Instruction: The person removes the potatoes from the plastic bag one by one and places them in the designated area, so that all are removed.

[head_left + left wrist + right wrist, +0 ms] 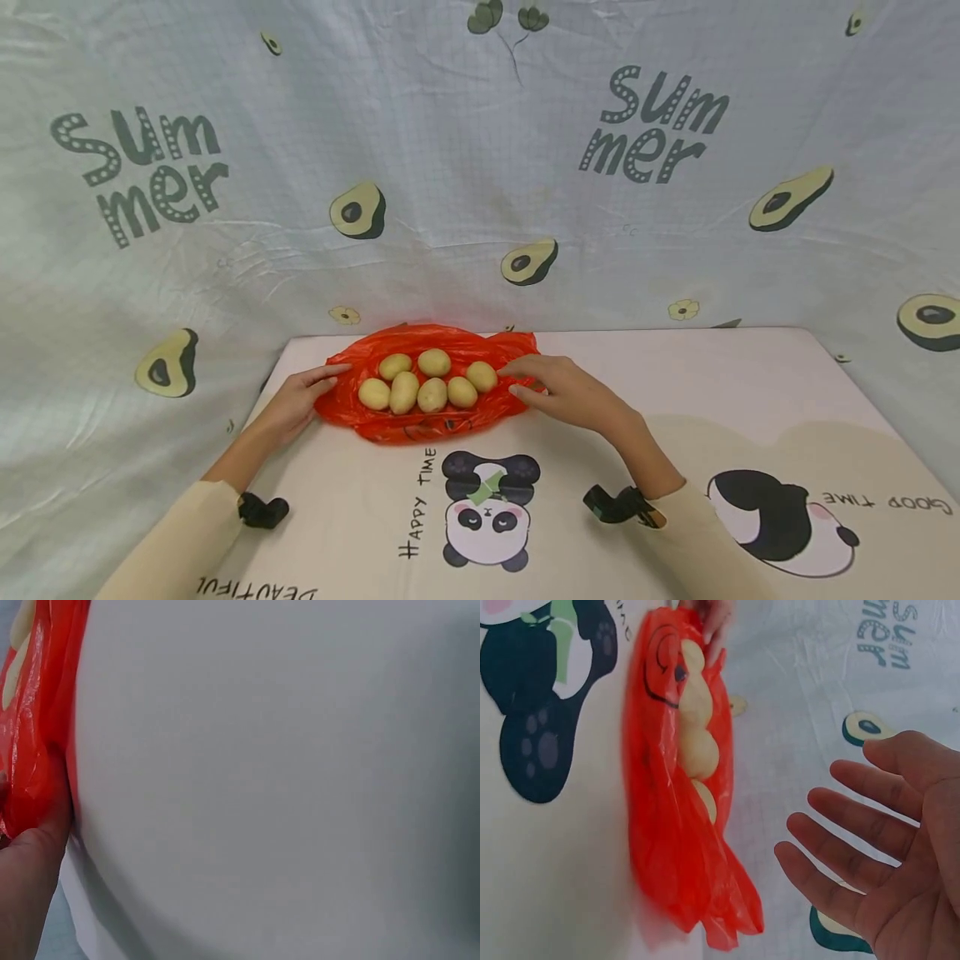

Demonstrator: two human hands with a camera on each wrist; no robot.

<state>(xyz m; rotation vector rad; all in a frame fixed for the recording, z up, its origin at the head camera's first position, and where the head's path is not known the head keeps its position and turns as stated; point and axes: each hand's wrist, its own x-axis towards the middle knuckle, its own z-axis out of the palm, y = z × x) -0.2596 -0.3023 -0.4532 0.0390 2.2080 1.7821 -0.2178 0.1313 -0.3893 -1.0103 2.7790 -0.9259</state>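
Several pale yellow potatoes (432,395) lie grouped on a crumpled red plastic bag (405,432) towards the back of the table. At the bag's left end my left hand (298,402) pinches its edge; the left wrist view shows the thumb against the red plastic (56,682), with the other fingers mostly cut off. My right hand (570,390) is at the bag's right end, beside the outermost potato (482,377). In the right wrist view its fingers (829,881) are spread and relaxed, holding nothing, apart from the bag.
The pale table (352,508) bears a printed panda (487,532) in front of the bag and another printed animal (783,525) at the right. Behind and beside the table hangs a light curtain (450,167) with avocado prints. A dark wrist device (618,505) sits on each arm.
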